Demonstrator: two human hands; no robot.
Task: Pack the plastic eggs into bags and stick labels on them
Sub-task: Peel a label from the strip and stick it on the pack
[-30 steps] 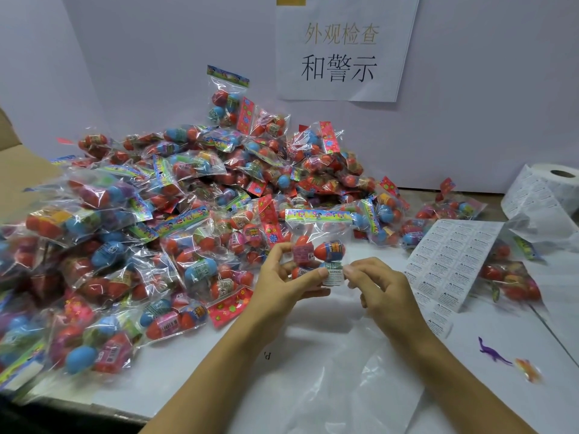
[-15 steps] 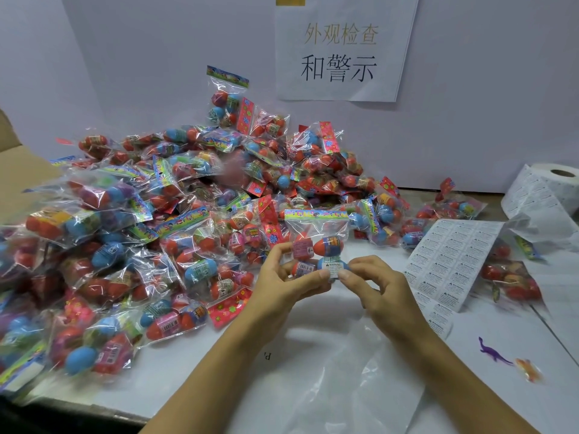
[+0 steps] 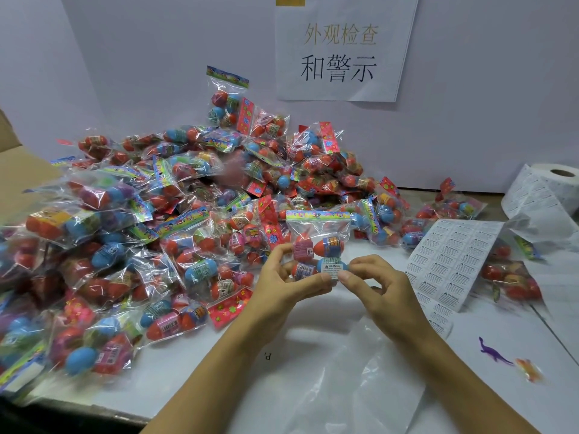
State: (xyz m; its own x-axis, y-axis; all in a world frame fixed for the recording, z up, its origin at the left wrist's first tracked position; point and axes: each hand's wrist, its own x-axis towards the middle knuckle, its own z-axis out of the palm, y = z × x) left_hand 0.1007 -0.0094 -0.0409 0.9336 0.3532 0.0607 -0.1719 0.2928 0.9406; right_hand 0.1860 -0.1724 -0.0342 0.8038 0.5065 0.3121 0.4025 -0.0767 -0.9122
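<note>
Lowered onto the bag (image 3: 318, 242), the label (image 3: 332, 268) is pinched there by both hands' grip, left hand (image 3: 282, 286) and right hand (image 3: 380, 291), leaving pressing flat.

A white paper sign (image 3: 344, 48) is fixed to the pale wall (image 3: 485, 89) behind the tabletop (image 3: 517, 339), printed with two rows of Chinese characters, the upper row faint gold, the lower row black. A strip of tan tape (image 3: 290, 0) shows at its top edge. A small purple toy dinosaur (image 3: 493, 354) lies near the right edge of the tabletop, with a small orange toy (image 3: 529, 372), blurred, just beside it on the right. A brown cardboard box flap (image 3: 18, 180) stands at the far left edge. A sheet of clear plastic film (image 3: 354, 380) lies flat at the near edge.
</note>
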